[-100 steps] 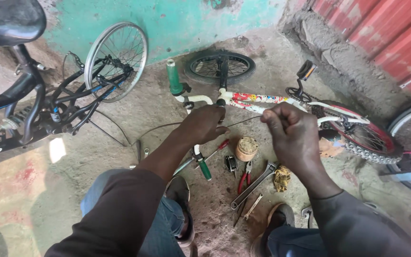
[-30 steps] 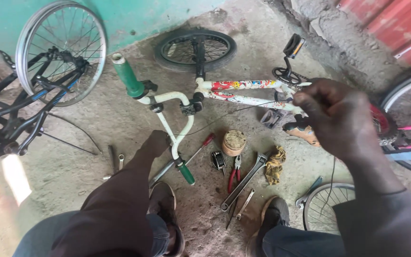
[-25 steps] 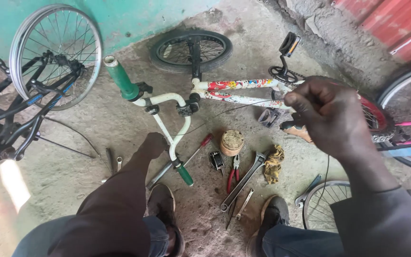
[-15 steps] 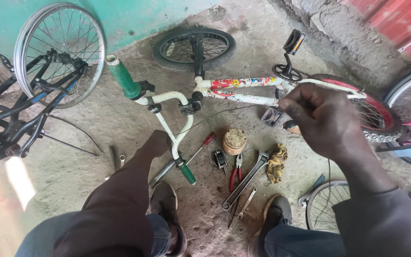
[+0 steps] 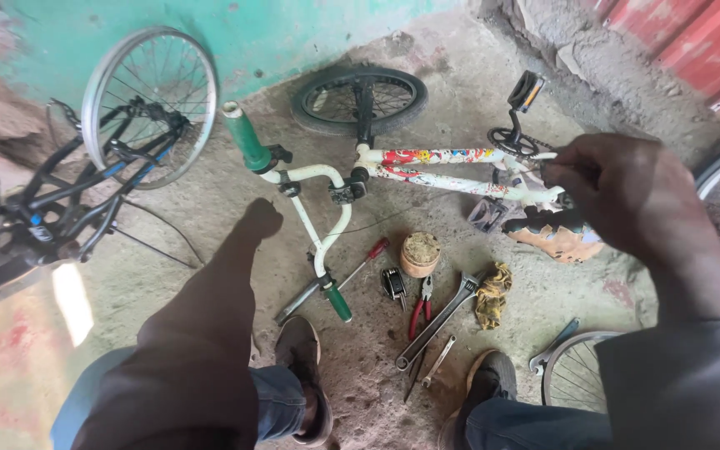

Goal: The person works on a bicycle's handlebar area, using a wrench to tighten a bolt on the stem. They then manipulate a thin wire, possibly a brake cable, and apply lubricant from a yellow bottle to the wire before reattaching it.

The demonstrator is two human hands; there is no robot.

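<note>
Right hand (image 5: 627, 196) has shifted right since half second ago, fingers pinched on thin cable. Left hand (image 5: 260, 221) hangs near handlebar (image 5: 318, 208), grip cannot tell. Tools by feet. Bike (image 5: 452, 167) lies on ground beyond, frame running left-right, front wheel far.

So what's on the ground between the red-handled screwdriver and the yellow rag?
Head view: a round tub, a small black multi-tool, red-handled pliers and an adjustable wrench.

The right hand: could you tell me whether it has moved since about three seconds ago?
Yes: the right hand went from above the pliers rightward to the crank end of the frame.
</note>
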